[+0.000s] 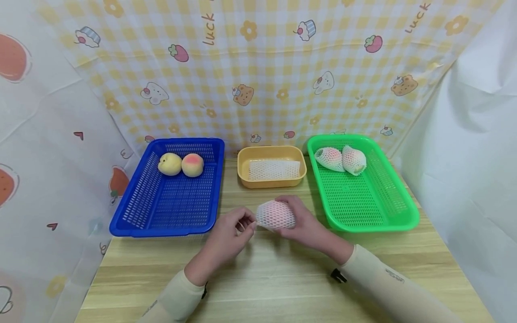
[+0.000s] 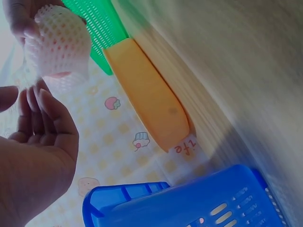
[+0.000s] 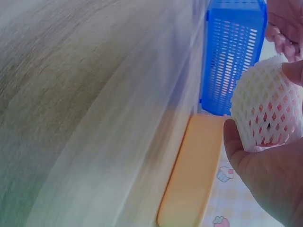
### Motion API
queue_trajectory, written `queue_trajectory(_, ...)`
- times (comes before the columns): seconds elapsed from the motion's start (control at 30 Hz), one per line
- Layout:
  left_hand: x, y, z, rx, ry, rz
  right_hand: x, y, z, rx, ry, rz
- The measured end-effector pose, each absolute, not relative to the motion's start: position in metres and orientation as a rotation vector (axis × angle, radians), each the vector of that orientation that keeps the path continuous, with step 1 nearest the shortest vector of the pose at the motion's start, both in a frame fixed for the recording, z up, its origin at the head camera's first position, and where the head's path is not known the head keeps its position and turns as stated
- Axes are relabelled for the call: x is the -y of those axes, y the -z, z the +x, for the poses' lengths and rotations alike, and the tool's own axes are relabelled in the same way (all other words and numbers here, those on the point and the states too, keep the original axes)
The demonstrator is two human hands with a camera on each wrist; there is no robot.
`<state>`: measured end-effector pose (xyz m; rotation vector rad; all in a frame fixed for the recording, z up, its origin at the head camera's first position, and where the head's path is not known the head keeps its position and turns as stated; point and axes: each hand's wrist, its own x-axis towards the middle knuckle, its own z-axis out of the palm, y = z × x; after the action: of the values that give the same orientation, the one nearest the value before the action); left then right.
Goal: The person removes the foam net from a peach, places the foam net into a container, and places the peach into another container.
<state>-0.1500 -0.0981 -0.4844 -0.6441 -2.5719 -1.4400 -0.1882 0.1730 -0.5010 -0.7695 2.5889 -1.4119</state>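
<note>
My right hand point(image 1: 300, 224) grips a peach in a white foam net point(image 1: 276, 215) over the table, fingers and thumb wrapped round its side. Pink skin shows through the mesh. In the right wrist view, the thumb and fingers clasp the netted peach point(image 3: 266, 106) from both sides. My left hand point(image 1: 232, 231) has its fingers curled, with thumb and index tips together at the net's left edge. The left wrist view shows the left fingertips point(image 2: 35, 94) right at the end of the net.
A blue basket point(image 1: 177, 231) at left holds two bare peaches point(image 1: 192, 165). The green basket point(image 1: 371, 228) at right has two netted peaches point(image 1: 353, 160). Between them, a yellow tray point(image 1: 272, 183) contains flat white foam nets point(image 1: 274, 170). A patterned cloth point(image 1: 266, 67) hangs behind.
</note>
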Motion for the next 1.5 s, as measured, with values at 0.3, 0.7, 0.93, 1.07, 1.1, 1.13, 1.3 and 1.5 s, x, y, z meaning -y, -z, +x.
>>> queue_trajectory(0.3,0.096,0.488,-0.153,2.503,1.503,-0.581,-0.18,0.489,-0.18,-2.559,1.429,-0.881)
queue_trajectory(0.7,0.095,0.485,-0.152,2.452,1.564,-0.636,-0.182,0.481,-0.175,-2.521,1.433,-0.936)
queue_trajectory(0.93,0.094,0.486,-0.153,2.44,1.628,-0.689,-0.182,0.483,-0.175,-2.505,1.438,-0.976)
queue_trajectory(1.07,0.095,0.485,-0.154,2.432,1.64,-0.738,-0.182,0.483,-0.175,-2.499,1.427,-0.982)
queue_trajectory(1.1,0.095,0.485,-0.154,2.425,1.642,-0.755,-0.182,0.483,-0.175,-2.497,1.426,-0.98)
queue_trajectory(1.13,0.095,0.485,-0.155,2.42,1.638,-0.773,-0.181,0.483,-0.175,-2.495,1.425,-0.983)
queue_trajectory(1.3,0.095,0.483,-0.155,2.386,1.663,-0.871,-0.181,0.483,-0.175,-2.501,1.414,-1.015)
queue_trajectory(1.5,0.095,0.481,-0.155,2.424,1.688,-0.864,-0.18,0.483,-0.174,-2.495,1.398,-1.006)
